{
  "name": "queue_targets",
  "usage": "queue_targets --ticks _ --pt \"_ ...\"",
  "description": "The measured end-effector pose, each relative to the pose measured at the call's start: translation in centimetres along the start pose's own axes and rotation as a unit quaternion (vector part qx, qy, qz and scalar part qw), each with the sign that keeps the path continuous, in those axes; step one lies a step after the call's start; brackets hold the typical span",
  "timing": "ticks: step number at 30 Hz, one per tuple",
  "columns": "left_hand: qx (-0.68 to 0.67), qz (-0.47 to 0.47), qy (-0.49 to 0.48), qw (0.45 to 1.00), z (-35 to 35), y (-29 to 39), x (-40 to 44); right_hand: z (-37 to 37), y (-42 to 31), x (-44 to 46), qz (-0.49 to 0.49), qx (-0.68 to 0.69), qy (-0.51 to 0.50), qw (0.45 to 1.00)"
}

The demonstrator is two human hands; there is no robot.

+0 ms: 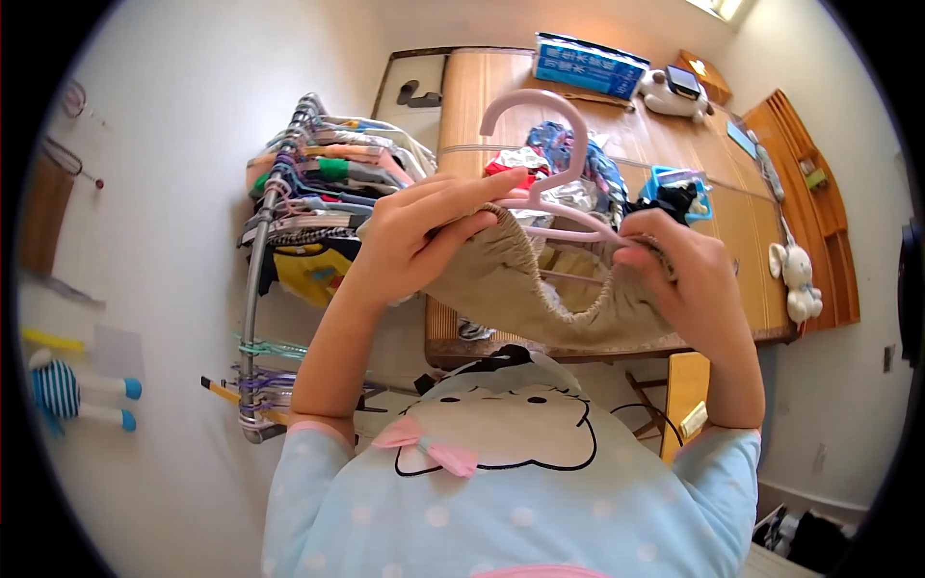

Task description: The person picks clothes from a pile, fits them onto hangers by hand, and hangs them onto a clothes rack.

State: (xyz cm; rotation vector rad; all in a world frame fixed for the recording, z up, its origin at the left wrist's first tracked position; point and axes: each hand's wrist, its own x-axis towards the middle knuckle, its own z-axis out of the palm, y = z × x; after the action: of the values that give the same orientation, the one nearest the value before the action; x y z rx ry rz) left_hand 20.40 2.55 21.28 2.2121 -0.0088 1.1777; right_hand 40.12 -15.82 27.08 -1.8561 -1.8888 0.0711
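A khaki garment with a gathered elastic edge [540,299] is stretched between my two hands in front of my chest. My left hand [409,231] pinches its left end, forefinger reaching toward the hanger. My right hand [689,275] grips the garment's right end, fingertips close to the hanger's arm. A pale pink clothes hanger [580,144] stands hook-up at the garment's opening, its lower bar partly inside the cloth. Whether my fingers also press on the hanger is hard to make out.
A metal rack [258,270] full of hung clothes stands at the left, with bare hangers low on it. Beyond my hands, a wooden table [472,106] holds a clothes pile [578,164], a blue basket [705,204] and a blue box [590,67]. A plush toy [798,279] hangs at the right.
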Motion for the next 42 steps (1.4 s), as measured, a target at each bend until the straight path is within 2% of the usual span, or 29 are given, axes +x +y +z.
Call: queue_targets --ticks 2,6,8,9,10,12,14,16,18,20,21,22,24,25,26,27,28,30,31,33,34,37,39,42 --pt "-0.003 -0.020 -0.011 1.000 -1.2 0.1 -0.1 -0.1 -1.1 1.6 -0.018 0.081 0.048 0.995" --pt "-0.007 -0.002 0.029 1.000 -3.1 0.4 -0.1 -0.2 -2.8 4.0 -0.057 0.059 0.009 0.997" --pt "0.127 0.068 0.094 0.985 -5.1 0.2 -0.2 -1.6 -3.1 5.6 -0.106 0.006 0.096 0.990" --pt "0.200 0.085 0.116 0.969 -6.9 -0.3 -0.5 -3.0 -3.7 6.2 -0.102 0.005 0.107 0.989" --pt "0.211 0.087 0.121 0.966 -8.0 -0.1 -0.9 -4.3 -4.3 6.8 -0.099 0.002 0.118 0.988" --pt "0.134 -0.055 0.214 0.966 -9.8 1.6 -0.9 -5.4 -4.8 8.1 -0.107 0.041 0.097 0.989" --pt "0.116 -0.074 0.228 0.964 -12.0 1.9 -0.9 -5.4 -5.5 9.4 -0.110 0.083 0.069 0.988" --pt "0.295 -0.110 0.221 0.923 -14.7 2.2 -1.7 -4.6 -6.9 11.2 -0.130 0.119 0.044 0.983" --pt "0.326 -0.114 0.340 0.875 -15.3 2.4 -2.3 -3.6 -7.1 13.3 -0.122 0.142 0.039 0.981" --pt "0.391 -0.095 0.407 0.820 -13.2 2.1 -3.4 -2.8 -7.5 15.4 -0.102 0.162 0.036 0.981" --pt "0.389 -0.080 0.361 0.844 -11.3 1.2 -4.9 -2.5 -7.2 16.1 -0.117 0.179 -0.019 0.977" --pt "0.385 -0.066 0.314 0.865 -8.7 -0.1 -6.6 -2.0 -7.5 16.3 -0.122 0.181 -0.025 0.976" --pt "0.407 -0.110 0.172 0.890 -2.5 -1.2 -9.0 -0.7 -8.4 15.8 -0.115 0.169 -0.162 0.965" --pt "0.396 -0.130 0.164 0.894 0.8 -2.6 -11.3 0.5 -8.8 15.1 -0.065 0.104 -0.194 0.973" --pt "0.386 -0.150 0.157 0.896 3.9 -4.5 -14.3 1.9 -8.6 14.0 -0.136 0.048 -0.179 0.973" --pt "0.353 -0.213 0.144 0.900 6.6 -6.0 -18.4 2.7 -9.1 13.2 -0.065 0.087 -0.284 0.953" --pt "0.318 -0.275 0.132 0.898 8.5 -6.7 -21.8 5.6 -7.6 12.0 -0.076 0.167 -0.286 0.940" --pt "0.245 -0.347 0.102 0.900 8.3 -6.2 -25.4 10.4 -6.1 10.4 -0.085 0.210 -0.331 0.916" --pt "0.250 -0.356 0.111 0.894 7.4 -6.0 -26.1 13.1 -5.7 9.9 -0.098 0.272 -0.326 0.900" --pt "0.084 -0.433 0.350 0.826 5.5 -5.2 -27.2 18.0 -6.5 10.3 -0.103 0.296 -0.301 0.901" --pt "0.165 -0.465 0.364 0.790 4.2 -4.7 -27.0 21.0 -6.9 10.9 -0.119 0.302 -0.273 0.906" --pt "0.143 -0.430 0.427 0.782 1.7 -6.0 -27.7 28.1 -9.7 14.8 -0.123 0.288 -0.242 0.918" --pt "0.245 -0.415 0.404 0.777 0.0 -5.8 -26.5 32.4 -12.1 16.9 -0.131 0.299 -0.222 0.919" --pt "0.265 -0.415 0.400 0.773 -1.7 -6.9 -26.1 38.3 -15.6 18.1 -0.143 0.302 -0.184 0.924"
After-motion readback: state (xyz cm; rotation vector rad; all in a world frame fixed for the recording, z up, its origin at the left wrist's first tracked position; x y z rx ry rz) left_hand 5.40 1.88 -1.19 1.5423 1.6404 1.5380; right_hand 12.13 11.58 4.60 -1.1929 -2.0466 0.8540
